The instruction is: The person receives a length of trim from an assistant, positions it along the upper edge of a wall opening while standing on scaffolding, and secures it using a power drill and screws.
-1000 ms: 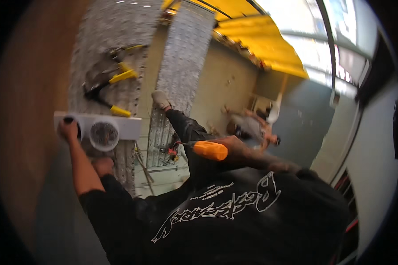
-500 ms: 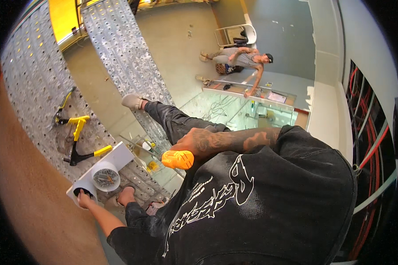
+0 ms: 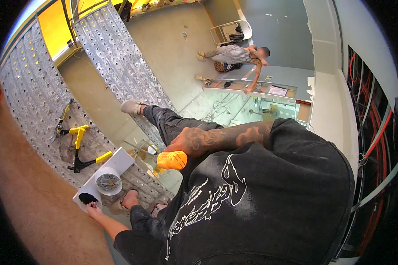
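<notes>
My right hand (image 3: 185,142) is closed round an orange slotted tool handle (image 3: 172,160) in front of my thigh; the tool's other end is hidden. Lower left, my left hand (image 3: 94,211) has curled fingers at the rim of a white round cup filled with small black pieces (image 3: 89,198). What lies in those fingers is too small to make out. Beside it, a second white cup (image 3: 109,183) holds grey metal pieces like screws. Both cups are on a white board (image 3: 124,161). Just beyond lie a yellow-and-black hand tool (image 3: 78,148) and another with a yellow handle (image 3: 63,115).
Perforated metal planks (image 3: 35,75) form a raised platform under my feet, with gaps showing the floor below. A second plank (image 3: 119,53) runs alongside. Another person (image 3: 241,55) leans on a glass-fronted counter (image 3: 252,90). Red cables (image 3: 378,137) hang in a wall opening at right.
My left hand has drawn back out of the cup of black pieces to its rim, its fingers now visible. My right hand still holds the orange tool. The view has shifted slightly.
</notes>
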{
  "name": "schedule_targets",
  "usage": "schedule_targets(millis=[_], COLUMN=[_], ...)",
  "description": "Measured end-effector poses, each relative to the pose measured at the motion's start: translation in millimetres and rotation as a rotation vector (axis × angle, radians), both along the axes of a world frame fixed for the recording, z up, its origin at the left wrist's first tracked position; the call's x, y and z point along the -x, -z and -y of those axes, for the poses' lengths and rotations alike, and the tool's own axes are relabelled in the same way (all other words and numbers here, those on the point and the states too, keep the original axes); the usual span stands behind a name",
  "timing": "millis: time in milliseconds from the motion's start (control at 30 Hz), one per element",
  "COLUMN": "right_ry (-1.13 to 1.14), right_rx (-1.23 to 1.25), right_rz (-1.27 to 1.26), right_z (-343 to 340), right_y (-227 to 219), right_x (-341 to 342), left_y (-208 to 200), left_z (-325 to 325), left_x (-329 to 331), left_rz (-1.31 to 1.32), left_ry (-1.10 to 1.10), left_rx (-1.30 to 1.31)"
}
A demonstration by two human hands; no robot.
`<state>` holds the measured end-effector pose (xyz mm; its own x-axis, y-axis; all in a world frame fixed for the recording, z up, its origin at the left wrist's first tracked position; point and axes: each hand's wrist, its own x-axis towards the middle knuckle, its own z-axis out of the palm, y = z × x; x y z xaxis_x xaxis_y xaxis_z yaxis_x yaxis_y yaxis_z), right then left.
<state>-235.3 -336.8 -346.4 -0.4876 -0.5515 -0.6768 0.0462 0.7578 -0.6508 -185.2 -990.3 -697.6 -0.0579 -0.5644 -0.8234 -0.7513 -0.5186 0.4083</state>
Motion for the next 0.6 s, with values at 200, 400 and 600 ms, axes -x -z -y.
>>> schedule_targets(millis=[200,400,600], right_ry=[-0.013,-0.052,-0.062], right_rx=[-0.004,-0.016,-0.021], right_rz=[0.041,0.056,0.015], right_z=[-7,-9,-22], right_y=[-9,-3,-15], right_x=[11,12,20], left_y=[-15,-53,-93], left_z=[-32,-50,-88], left_x=[5,-15,12], left_rz=[-0.16,-0.52,-0.701], left_ry=[0.08,-0.26,-0.53], left_rx=[0.007,-0.133,-0.202])
